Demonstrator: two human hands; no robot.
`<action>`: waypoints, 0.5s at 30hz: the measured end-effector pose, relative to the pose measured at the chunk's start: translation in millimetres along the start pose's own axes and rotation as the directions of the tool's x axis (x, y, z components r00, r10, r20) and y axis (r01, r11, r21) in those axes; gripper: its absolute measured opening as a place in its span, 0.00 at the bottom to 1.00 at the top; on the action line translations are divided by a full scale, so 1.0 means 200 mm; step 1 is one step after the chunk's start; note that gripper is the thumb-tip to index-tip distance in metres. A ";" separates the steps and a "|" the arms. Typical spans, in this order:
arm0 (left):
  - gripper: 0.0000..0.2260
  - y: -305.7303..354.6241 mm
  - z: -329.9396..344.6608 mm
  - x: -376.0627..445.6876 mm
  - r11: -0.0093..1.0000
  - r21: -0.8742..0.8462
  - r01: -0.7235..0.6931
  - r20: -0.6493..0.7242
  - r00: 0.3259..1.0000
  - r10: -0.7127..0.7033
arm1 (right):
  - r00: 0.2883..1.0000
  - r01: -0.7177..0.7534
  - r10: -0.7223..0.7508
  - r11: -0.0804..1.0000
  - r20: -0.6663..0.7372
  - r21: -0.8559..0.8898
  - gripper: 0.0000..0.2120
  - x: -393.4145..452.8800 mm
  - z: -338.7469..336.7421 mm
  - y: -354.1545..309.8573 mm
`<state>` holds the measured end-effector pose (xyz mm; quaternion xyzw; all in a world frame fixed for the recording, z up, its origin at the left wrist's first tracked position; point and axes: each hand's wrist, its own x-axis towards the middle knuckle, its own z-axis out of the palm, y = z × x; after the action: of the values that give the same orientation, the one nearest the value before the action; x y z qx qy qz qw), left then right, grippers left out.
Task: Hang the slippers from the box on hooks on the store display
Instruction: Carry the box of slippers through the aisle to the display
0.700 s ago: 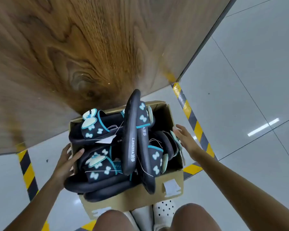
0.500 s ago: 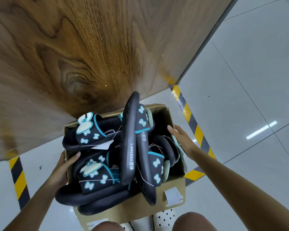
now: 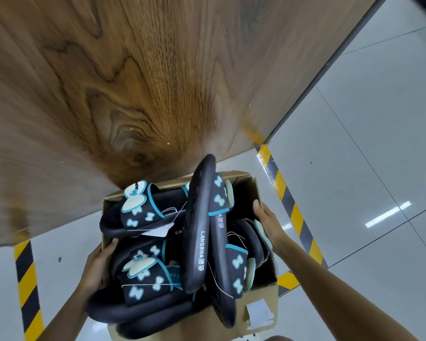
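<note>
Gripping 1 cardboard box [image 3: 256,313], left hand [image 3: 96,264] + right hand [image 3: 268,220] on sides, approx 6 slippers [image 3: 199,225] inside

"LANGSHA" in white on upright black slipper sole edge [image 3: 199,232]

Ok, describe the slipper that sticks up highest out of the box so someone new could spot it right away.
Find the cardboard box held between both hands below the wood panel. Near its middle, one black slipper stands on edge, its tip rising past the far rim. Unlike its neighbours, it shows white LANGSHA lettering along its sole edge.
</note>
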<state>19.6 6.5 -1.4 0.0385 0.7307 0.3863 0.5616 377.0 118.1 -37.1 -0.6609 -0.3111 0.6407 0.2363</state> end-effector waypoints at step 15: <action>0.05 0.03 0.07 -0.20 0.999 -0.047 0.004 -0.021 1.000 -0.005 | 0.999 -0.032 0.029 0.986 0.022 0.162 0.37 -0.11 -0.13 -0.01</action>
<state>43.1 -1.5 33.5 0.0196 0.7273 0.4024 0.5556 403.4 106.3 -17.6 -0.6378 -0.2499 0.6740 0.2764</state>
